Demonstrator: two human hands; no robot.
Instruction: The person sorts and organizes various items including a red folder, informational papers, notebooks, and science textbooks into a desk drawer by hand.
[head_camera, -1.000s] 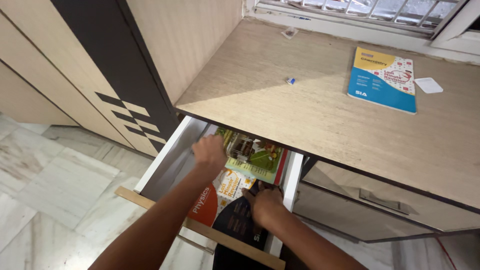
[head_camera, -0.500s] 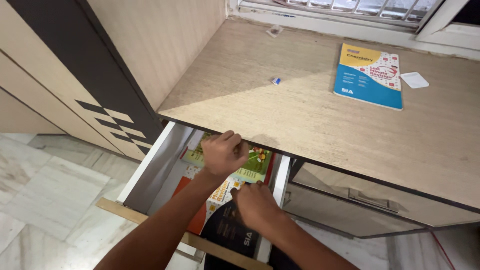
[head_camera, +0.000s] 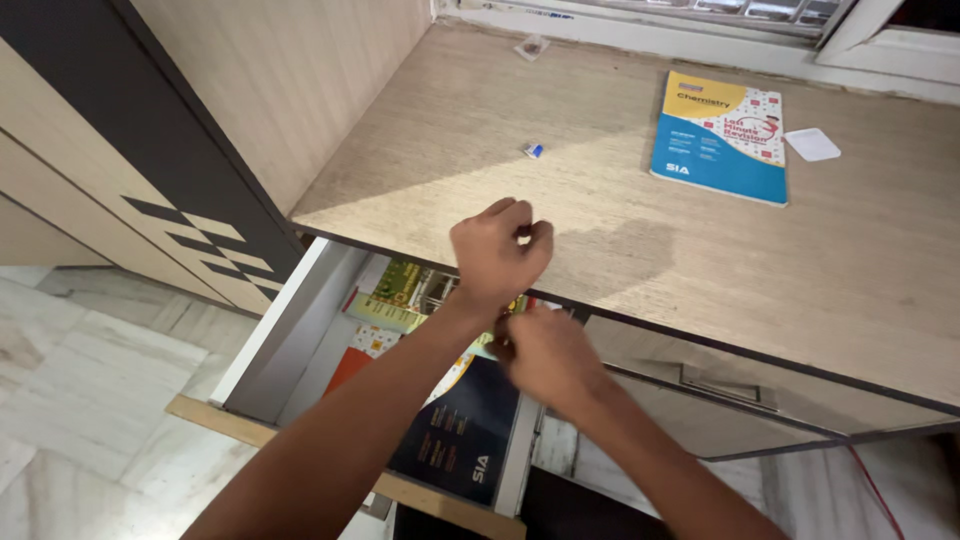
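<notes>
An open drawer (head_camera: 290, 340) under the desk holds several books: a green one (head_camera: 400, 290) at the back, an orange and white one (head_camera: 352, 366), and a dark navy one (head_camera: 455, 430) at the front. My left hand (head_camera: 495, 250) is raised above the drawer at the desk's front edge, fingers curled toward the thumb, with nothing seen in them. My right hand (head_camera: 545, 355) is blurred, low over the drawer's right side and next to the navy book. Whether it grips anything is unclear.
A blue and yellow book (head_camera: 720, 135) lies on the wooden desk top (head_camera: 620, 250), with a white card (head_camera: 812, 145) beside it. A small blue-white scrap (head_camera: 532, 150) and a wrapper (head_camera: 530, 45) also lie there. A closed drawer (head_camera: 700, 390) is at right, a wardrobe (head_camera: 150, 180) at left.
My left hand rose out of the drawer to the desk edge. My right hand lifted off the navy book and moved right. The view shifted up the desk.
</notes>
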